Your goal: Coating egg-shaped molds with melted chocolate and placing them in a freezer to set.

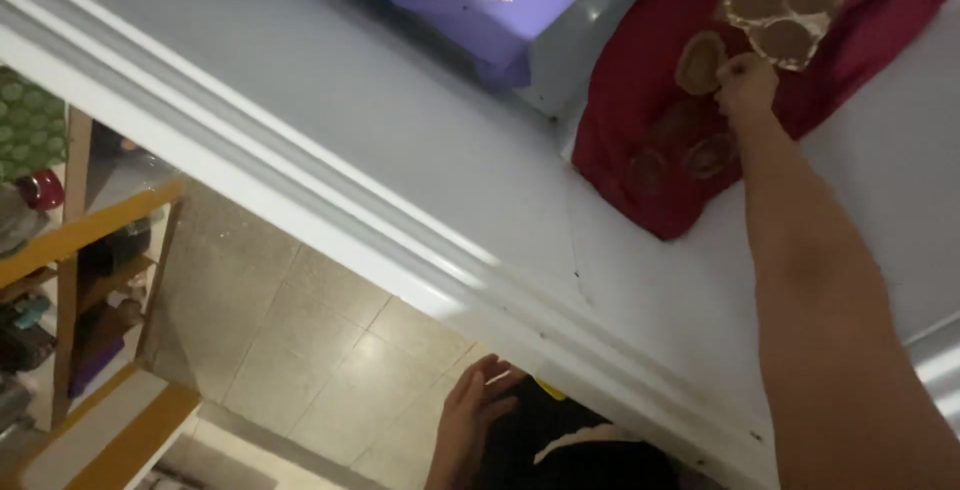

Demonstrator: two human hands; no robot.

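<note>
The right arm runs up frame right, right hand (746,85) clenched pinching a brown disc (700,62) on red cloth (640,140); left hand (475,412) hangs released, bottom centre.

A matt, dark red cloth (640,140) lies rumpled on a smooth, pale grey painted surface (400,140) with a faint sheen. Brown, dull rounds (700,62) sit on the cloth; the right hand (746,82) touches one. A paper-like sheet (785,5) bears more rounds. A purple cloth (530,0) looks soft and matt. The white moulded edge (300,200) is glossy. Below, floor tiles (300,350) shine slightly beside yellow-painted wooden shelving (90,230).
</note>
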